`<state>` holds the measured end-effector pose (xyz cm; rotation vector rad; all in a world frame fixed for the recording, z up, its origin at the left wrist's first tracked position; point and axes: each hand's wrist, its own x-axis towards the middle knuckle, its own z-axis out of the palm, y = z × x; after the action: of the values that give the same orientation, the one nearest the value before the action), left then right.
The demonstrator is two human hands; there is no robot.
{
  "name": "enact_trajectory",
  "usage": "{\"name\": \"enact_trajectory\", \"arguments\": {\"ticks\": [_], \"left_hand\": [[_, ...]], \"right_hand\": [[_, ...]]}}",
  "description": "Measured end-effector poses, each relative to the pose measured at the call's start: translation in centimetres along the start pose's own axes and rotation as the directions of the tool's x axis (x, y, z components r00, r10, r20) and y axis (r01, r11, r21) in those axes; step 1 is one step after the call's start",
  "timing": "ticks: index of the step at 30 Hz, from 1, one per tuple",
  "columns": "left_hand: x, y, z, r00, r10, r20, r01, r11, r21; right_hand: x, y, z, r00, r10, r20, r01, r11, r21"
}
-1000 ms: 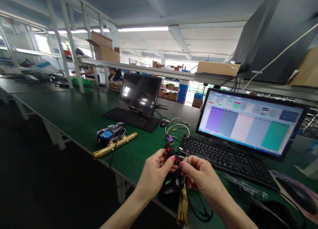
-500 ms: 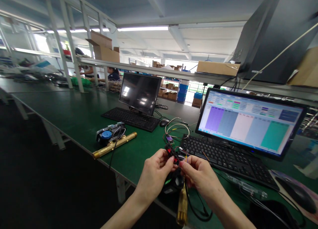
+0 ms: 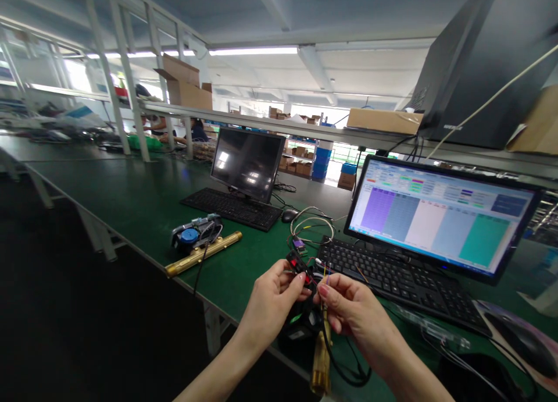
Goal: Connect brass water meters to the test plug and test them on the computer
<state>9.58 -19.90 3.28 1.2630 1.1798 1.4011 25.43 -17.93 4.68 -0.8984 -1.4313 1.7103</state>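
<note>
My left hand (image 3: 271, 303) pinches a small black and red clip connector (image 3: 299, 267) over the front edge of the green bench (image 3: 143, 201). Close beside it, my right hand (image 3: 354, 310) pinches thin coloured wires (image 3: 325, 270) that meet the connector. Under both hands lies a black meter on a brass pipe (image 3: 321, 360), with a black cable (image 3: 344, 373) looping from it. Both hands are closed in a pinch.
A second meter with a blue dial on a brass pipe (image 3: 201, 248) lies to the left. A lit monitor (image 3: 440, 217), keyboard (image 3: 401, 283) and mouse (image 3: 521, 341) stand on the right. A dark monitor (image 3: 247, 163) with keyboard (image 3: 231, 207) stands behind. People work at the far bench.
My hands have hardly moved; the right fingers shifted slightly down on the wires. The view drifted a little to the right.
</note>
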Motion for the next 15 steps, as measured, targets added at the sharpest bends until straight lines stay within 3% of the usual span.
{"name": "enact_trajectory", "arguments": {"ticks": [9, 15], "left_hand": [[-0.3, 0.4, 0.2, 0.998, 0.052, 0.048, -0.051, 0.998, -0.032], [-0.9, 0.8, 0.7, 0.993, 0.093, 0.076, -0.095, 0.995, 0.021]], "right_hand": [[-0.3, -0.2, -0.3, 0.993, 0.007, 0.116, -0.008, 1.0, 0.014], [-0.3, -0.8, -0.1, 0.995, 0.01, 0.102, 0.002, 0.993, -0.117]]}}
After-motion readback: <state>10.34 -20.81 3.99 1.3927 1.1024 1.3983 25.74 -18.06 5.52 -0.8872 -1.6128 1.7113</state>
